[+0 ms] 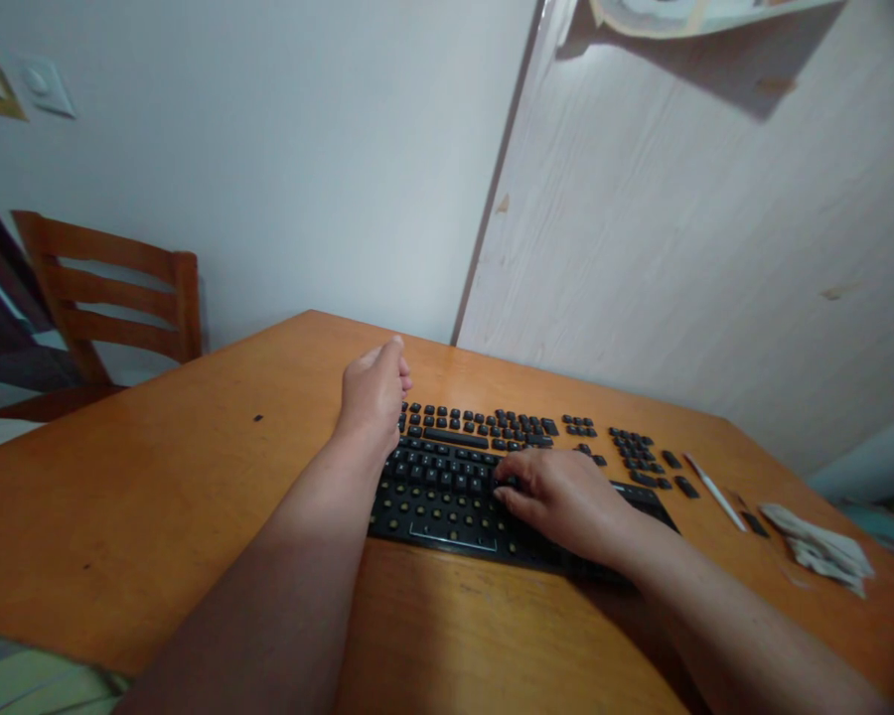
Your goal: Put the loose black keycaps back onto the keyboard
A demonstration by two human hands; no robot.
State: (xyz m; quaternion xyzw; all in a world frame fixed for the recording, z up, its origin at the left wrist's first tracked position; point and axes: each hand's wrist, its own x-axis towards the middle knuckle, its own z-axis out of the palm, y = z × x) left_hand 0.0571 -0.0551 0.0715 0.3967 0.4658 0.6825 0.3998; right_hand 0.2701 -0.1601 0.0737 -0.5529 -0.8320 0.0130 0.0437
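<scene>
A black keyboard [453, 534] lies on the wooden table before me. Its upper rows carry keycaps, while the lower rows show bare key posts and an unfilled space-bar slot. My right hand [566, 497] rests over its middle, thumb and index finger closed around a dark keycap. Beyond the keyboard's left end, my left hand [372, 392] is curled with its back towards me; anything inside it is hidden. Loose black keycaps stand in rows behind the keyboard, among them a long space-bar keycap [456, 438]. Another loose group, the number-pad keycaps [633, 449], sits farther right.
To the right lie a white pen-like stick [715, 492], a small dark piece [755, 523] and a crumpled pale cloth or glove [819, 546]. One small black bit [258, 418] is on the table's left part. A wooden chair [119, 288] stands by the wall.
</scene>
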